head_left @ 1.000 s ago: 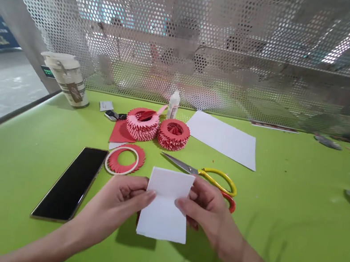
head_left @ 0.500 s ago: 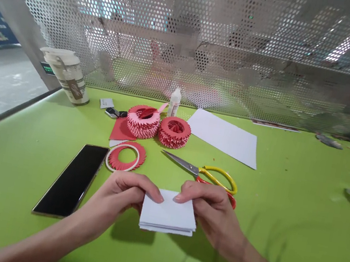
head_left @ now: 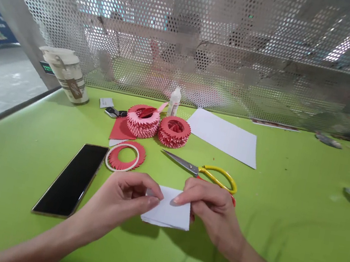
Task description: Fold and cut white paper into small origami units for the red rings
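Note:
Folded white paper [head_left: 167, 213], in a small square stack of layers, is held above the green table between my two hands. At its left side is my left hand [head_left: 132, 193], thumb and index fingertip brought close together over the top face. My right hand [head_left: 213, 203] grips the right side, its index finger lying on top and the other fingers curled at the edge and below. Just beyond my right hand lie scissors [head_left: 189, 166] with one yellow and one red handle, partly covered by that hand. The undersides of the paper and the lower fingertips are hidden.
A black phone [head_left: 71, 180] lies left of my hands. Behind are a red pleated paper ring with a white ring [head_left: 108, 162], two rolled pleated rings [head_left: 141, 127], a glue bottle [head_left: 174, 102], a white sheet [head_left: 228, 138] and a cup [head_left: 69, 78]. A perforated metal screen [head_left: 133, 60] stands behind.
My left thumb has come up onto the paper's top face, beside the index fingertip. The paper has turned slightly and its front layers look closer together. Other things stay put.

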A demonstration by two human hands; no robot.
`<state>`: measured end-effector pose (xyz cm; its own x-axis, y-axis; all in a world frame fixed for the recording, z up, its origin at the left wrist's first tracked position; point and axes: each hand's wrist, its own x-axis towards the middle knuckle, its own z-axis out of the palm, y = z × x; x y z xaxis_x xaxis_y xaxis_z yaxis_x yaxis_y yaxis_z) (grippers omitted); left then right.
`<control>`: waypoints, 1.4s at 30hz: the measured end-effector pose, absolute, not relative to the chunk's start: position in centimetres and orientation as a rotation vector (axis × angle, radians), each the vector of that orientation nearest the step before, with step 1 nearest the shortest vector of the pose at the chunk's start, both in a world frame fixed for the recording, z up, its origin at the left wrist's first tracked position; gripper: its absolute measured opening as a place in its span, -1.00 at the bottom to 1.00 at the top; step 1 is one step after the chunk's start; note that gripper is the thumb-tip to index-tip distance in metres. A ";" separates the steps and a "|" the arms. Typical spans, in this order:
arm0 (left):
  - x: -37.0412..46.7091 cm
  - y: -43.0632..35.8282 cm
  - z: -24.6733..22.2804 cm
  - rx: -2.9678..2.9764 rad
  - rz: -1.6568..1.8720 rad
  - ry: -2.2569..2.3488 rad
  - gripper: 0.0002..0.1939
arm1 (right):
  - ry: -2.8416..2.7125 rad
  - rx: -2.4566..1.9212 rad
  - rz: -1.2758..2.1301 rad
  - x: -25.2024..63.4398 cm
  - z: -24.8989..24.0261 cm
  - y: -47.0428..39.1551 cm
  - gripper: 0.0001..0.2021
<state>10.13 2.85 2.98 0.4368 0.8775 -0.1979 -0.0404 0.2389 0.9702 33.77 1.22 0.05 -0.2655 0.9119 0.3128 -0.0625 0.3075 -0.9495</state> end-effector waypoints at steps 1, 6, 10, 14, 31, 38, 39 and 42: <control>10.2 2.9 3.0 1.168 0.753 0.931 -0.81 | -1.548 -0.809 1.143 33.8 0.1 1.2 -0.70; 10.4 2.8 2.7 1.299 0.722 1.031 -0.87 | -1.535 -0.973 1.137 33.6 0.2 0.6 -0.76; 10.6 2.6 2.3 1.313 0.676 1.019 -0.82 | -1.640 -1.201 1.159 33.0 0.3 0.6 -0.74; 10.9 2.5 2.0 1.205 0.620 1.002 -0.56 | -1.760 -1.286 1.192 32.5 0.2 0.8 -0.60; 10.8 2.6 2.0 1.219 0.581 1.029 -0.69 | -1.696 -1.270 1.285 32.5 -0.2 0.9 -0.61; 10.7 2.7 2.0 1.267 0.491 1.051 -0.73 | -1.758 -1.370 1.158 32.1 0.2 0.6 -0.67; 10.6 2.7 2.0 1.305 0.476 1.058 -0.76 | -1.773 -1.377 1.139 32.0 0.3 0.5 -0.69; 10.5 2.6 2.3 1.480 0.443 1.086 -0.74 | -1.835 -1.355 1.092 31.8 0.4 0.2 -0.71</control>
